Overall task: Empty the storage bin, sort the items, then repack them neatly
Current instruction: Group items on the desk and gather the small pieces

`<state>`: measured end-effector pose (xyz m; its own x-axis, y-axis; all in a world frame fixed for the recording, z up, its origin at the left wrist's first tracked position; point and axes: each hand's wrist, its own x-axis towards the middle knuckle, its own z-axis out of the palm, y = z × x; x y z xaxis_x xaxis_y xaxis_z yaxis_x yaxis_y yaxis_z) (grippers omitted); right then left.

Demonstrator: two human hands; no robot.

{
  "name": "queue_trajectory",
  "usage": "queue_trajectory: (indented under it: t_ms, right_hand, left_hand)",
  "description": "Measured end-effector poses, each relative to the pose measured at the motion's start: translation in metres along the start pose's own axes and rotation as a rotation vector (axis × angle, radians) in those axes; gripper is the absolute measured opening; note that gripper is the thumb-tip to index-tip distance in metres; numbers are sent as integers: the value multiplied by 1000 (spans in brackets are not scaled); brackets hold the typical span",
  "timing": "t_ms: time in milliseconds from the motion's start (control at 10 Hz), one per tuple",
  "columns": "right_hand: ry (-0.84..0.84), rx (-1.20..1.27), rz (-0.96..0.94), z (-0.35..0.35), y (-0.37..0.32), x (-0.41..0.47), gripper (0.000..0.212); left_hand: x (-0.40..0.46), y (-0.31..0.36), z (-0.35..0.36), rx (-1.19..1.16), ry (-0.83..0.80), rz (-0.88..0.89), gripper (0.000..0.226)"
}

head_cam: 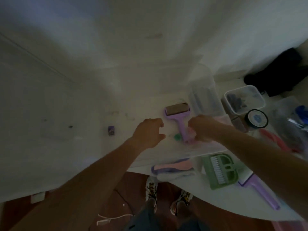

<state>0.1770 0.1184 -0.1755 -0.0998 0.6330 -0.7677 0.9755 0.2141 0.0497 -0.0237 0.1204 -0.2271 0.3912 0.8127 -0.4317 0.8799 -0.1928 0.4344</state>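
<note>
Head view: left hand (pixel 148 130) loosely curled, empty; right hand (pixel 202 127) gripping lint roller (pixel 178 114) near table edge (pixel 166 177).

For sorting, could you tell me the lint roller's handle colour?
Lilac purple; the lint roller shows in the head view.

Smooth plastic lint roller (pixel 179 120) — matt white table (pixel 66 147), clear plastic bin (pixel 204 95).

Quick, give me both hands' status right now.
Left hand: open, fingers loosely curled, holding nothing, beside the purple lint roller.
Right hand: curled round something pink by the roller's handle; what it is cannot be told.
</note>
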Motion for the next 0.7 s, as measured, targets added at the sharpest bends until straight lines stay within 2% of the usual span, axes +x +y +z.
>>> queue_trajectory:
  t_ms: [100,200,300,400,500,600,700]
  right_hand:
    - [-77,-70,-53,16,2,43,49]
    - [-27,26,2,31,14,70,34]
    - [-71,41,35,28,12,92,41]
    - [-237,2,37,27,2,113,58]
    - [-273,-46,9,28,4,97,40]
    - [-281,-79,-65,33,3,97,37]
    - [-303,29,-23,40,1,102,43]
  left_hand:
    - [39,-19,30,192,-77,-4,57]
    - [57,-29,41,362,-122,37,58]
    - [65,-27,40,469,-90,121,41]
    - [71,-19,45,396,-100,187,25]
    - [70,-1,50,254,-148,222,22]
    - [68,13,52,297,-194,206,29]
    - [66,15,52,387,-165,170,31]
